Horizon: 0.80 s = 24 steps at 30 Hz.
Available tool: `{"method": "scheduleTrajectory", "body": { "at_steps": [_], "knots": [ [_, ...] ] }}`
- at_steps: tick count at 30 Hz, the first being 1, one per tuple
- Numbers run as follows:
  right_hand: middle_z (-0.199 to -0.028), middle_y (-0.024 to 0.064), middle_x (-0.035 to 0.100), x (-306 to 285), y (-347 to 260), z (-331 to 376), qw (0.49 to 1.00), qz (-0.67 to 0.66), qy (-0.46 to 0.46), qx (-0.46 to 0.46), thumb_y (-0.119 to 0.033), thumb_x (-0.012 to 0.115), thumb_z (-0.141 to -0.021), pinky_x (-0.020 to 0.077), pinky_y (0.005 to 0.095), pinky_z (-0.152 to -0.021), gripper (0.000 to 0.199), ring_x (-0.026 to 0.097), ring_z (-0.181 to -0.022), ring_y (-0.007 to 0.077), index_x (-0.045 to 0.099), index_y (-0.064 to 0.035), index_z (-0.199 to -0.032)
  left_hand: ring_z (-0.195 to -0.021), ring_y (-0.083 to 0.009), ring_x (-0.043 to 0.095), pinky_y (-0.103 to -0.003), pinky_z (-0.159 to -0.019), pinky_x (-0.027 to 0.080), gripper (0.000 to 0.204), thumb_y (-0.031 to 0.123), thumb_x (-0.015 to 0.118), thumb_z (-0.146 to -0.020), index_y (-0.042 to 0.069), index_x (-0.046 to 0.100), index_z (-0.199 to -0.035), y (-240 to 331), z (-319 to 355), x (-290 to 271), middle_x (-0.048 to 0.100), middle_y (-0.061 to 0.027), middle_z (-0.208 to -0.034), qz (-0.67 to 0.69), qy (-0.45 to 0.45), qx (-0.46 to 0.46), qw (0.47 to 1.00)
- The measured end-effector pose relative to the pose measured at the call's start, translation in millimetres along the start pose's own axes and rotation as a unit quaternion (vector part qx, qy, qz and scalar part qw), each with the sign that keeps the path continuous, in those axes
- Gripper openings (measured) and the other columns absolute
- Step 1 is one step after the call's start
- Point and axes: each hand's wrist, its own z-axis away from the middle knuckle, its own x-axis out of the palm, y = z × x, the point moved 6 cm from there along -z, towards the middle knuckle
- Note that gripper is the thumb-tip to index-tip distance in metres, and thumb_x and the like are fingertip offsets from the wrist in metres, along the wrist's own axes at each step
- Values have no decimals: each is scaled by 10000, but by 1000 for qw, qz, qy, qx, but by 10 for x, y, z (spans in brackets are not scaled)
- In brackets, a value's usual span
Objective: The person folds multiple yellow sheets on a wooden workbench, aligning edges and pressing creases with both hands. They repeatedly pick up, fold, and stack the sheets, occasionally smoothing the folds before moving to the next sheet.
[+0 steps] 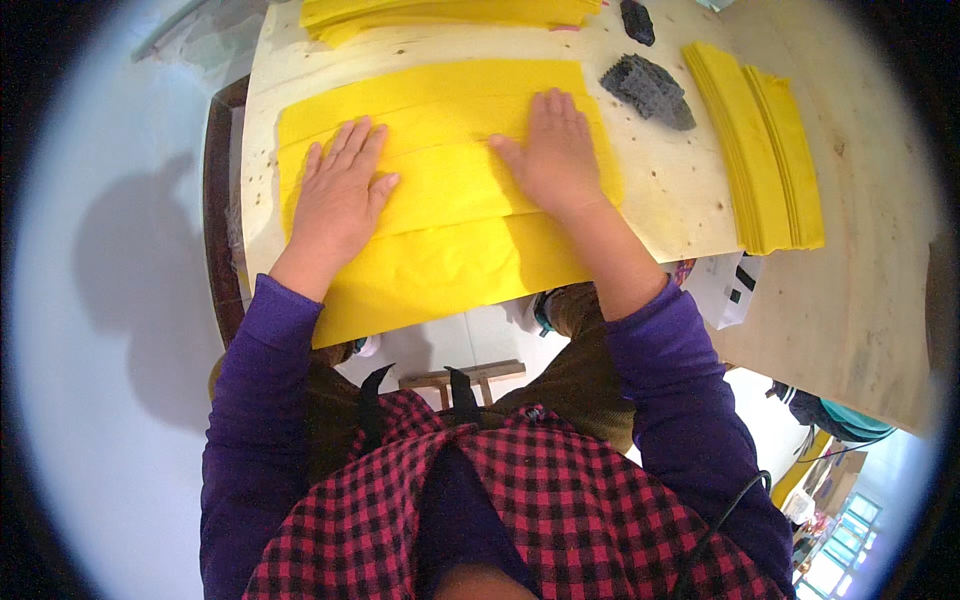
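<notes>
A yellow cloth [445, 185] lies spread on the pale wooden table, with crosswise creases or fold lines. Its near part hangs over the table's front edge towards my lap. Flat on the cloth's left side rests my left hand [343, 190], fingers stretched out and thumb apart. My right hand [558, 155] presses on the right side in the same way, its fingers pointing to the far edge. Neither hand grips anything.
Folded yellow cloths [755, 150] are stacked at the table's right edge. A dark grey crumpled lump [650, 92] and a small black object [637, 22] lie beyond my right hand. More yellow cloth [430, 18] sits at the far edge. A wooden board [840, 290] stands to the right.
</notes>
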Motion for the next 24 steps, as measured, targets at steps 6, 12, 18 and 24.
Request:
{"method": "scheduleTrajectory", "body": {
  "at_steps": [6,12,18,24],
  "knots": [
    [-1488,258,245,15,328,40,999,28,2,45,-598,414,-898,169,455,-1140,863,198,-1409,349,259,77,-1413,-1401,-267,259,-487,-1132,174,564,370,430,-961,70,336,-1429,-265,144,33,303,-122,-1503,-25,25,-59,998],
    [-1492,240,252,-14,285,49,997,46,6,63,-602,410,-898,175,461,-1136,859,205,-1409,337,263,65,-1418,-1422,-262,203,-484,-1144,135,601,424,378,-976,63,290,-1450,-566,234,6,271,-118,-1519,-41,21,-135,990],
    [-1499,221,254,-68,259,75,997,26,10,74,-608,415,-889,178,458,-1135,861,212,-1410,321,275,56,-1419,-1420,-276,206,-477,-1146,138,630,434,369,-974,-5,314,-1422,-403,178,-400,285,-148,-1507,-80,67,-124,987],
    [-1502,212,257,-109,245,100,996,-3,20,87,-595,424,-890,183,446,-1135,844,212,-1412,302,288,49,-1418,-1377,-310,296,-493,-1122,208,577,407,370,-980,8,361,-1398,513,-334,-205,358,-174,-1460,-34,58,-18,998]
  ]
}}
